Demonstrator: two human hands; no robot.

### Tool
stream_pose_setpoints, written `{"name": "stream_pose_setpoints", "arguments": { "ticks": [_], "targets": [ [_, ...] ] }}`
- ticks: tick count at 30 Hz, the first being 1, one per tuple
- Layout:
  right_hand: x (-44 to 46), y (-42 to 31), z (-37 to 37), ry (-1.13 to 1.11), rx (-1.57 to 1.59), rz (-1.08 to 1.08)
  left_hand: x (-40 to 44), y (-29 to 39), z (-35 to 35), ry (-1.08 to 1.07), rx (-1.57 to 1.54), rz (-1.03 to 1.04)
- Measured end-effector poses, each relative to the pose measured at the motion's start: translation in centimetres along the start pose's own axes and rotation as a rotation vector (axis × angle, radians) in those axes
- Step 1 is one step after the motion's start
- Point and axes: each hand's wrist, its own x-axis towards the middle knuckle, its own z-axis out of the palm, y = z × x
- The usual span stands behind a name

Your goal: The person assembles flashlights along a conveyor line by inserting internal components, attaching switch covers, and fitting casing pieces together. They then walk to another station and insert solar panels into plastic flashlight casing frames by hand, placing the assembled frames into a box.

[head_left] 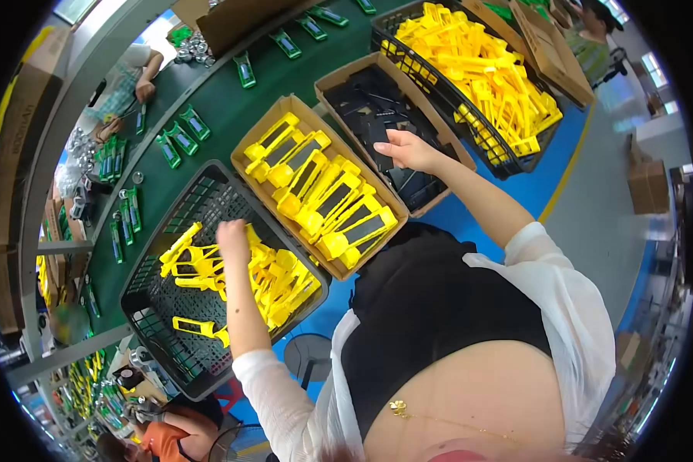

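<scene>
My right hand (pixel 412 151) is closed on a flat black panel (pixel 382 148), thumb and fingers pinching its edge. It is above a cardboard box (pixel 336 78) of similar loose black pieces. My left hand (pixel 234 239) reaches over a black plastic crate (pixel 155 339); its fingers are blurred and partly hidden, so their grip is unclear. Beneath and beside that hand lie yellow plastic housings (pixel 285 283) with long frames, some showing dark panels. Between my hands stands another cardboard box (pixel 267 199), filled with yellow housings (pixel 332 202) that have dark panels in their frames.
A second black crate (pixel 500 160) at the upper right is heaped with plain yellow parts (pixel 469 65). Green packaged items (pixel 183 137) line the green conveyor (pixel 219 104). Co-workers sit across it (pixel 142 77) and at the lower left, one in an orange top (pixel 169 440).
</scene>
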Motion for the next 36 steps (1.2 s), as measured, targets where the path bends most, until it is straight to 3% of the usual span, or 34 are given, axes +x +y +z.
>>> {"name": "stream_pose_setpoints", "arguments": {
  "ticks": [2,4,5,6,8,9,10,11,12,13,15,18,21,24,25,26,28,31,36],
  "targets": [
    [-1.1,-0.5,0.6,-0.06,0.062,-0.068,-0.3,0.1,-4.5,0.228,-0.034,0.004],
    [-1.3,-0.7,1.3,-0.146,0.189,-0.234,-0.8,1.8,-9.2,0.55,-0.121,-0.221],
    [-1.6,-1.8,1.5,-0.166,0.213,-0.217,-1.2,3.0,-11.3,0.7,-0.292,-0.503],
    [-1.2,-2.1,1.7,-0.151,0.208,-0.202,-1.5,4.0,-12.7,0.96,-0.303,-0.581],
    [-0.1,-2.3,1.7,-0.133,0.189,-0.168,-2.7,4.8,-12.0,1.194,-0.922,-0.817],
    [0.6,-2.1,1.9,-0.09,0.338,-0.137,-3.6,4.8,-10.3,1.04,-1.256,-0.75],
    [1.6,-1.6,2.1,-0.093,0.498,-0.075,-4.6,5.6,-8.1,0.733,-1.535,-0.746],
    [1.9,-1.8,2.4,-0.085,0.518,-0.061,-3.8,9.5,-7.9,0.62,-1.89,-0.73],
    [1.9,-2.3,2.8,-0.075,0.54,-0.049,-3.4,12.0,-6.4,0.43,-2.292,-0.597],
    [2.1,-2.8,3.2,-0.082,0.541,-0.029,-3.0,14.5,-5.2,0.273,-2.392,-0.427],
    [1.8,-3.1,4.2,-0.087,0.546,0.019,-0.7,19.9,-5.9,0.185,-2.318,-0.62],
    [1.6,-1.8,5.4,-0.201,0.588,0.065,1.9,23.7,-5.9,0.099,-1.97,-0.617],
    [0.8,-2.7,3.4,-0.25,0.272,0.067,2.9,23.9,-6.6,0.037,-1.75,-0.761],
    [0.2,-3.2,0.2,-0.328,0.021,-0.014,2.5,22.2,-6.1,0.02,-1.648,-0.626],
    [-0.3,-3.7,-1.0,-0.354,-0.058,0.011,2.4,21.4,-6.3,0.002,-1.537,-0.696],
    [-0.8,-4.4,-1.8,-0.382,-0.137,0.033,2.6,21.4,-7.1,0.042,-1.602,-0.721],
    [-1.0,-4.5,-2.1,-0.406,-0.109,0.078,2.5,21.1,-7.3,-0.072,-1.564,-0.764],
    [-1.1,-4.7,-0.5,-0.377,-0.041,0.13,2.5,21.1,-7.2,-0.279,-1.63,-0.671],
    [-1.2,-4.1,1.0,-0.31,-0.076,0.155,1.9,20.9,-6.6,-0.294,-1.735,-0.669]
  ]
}}
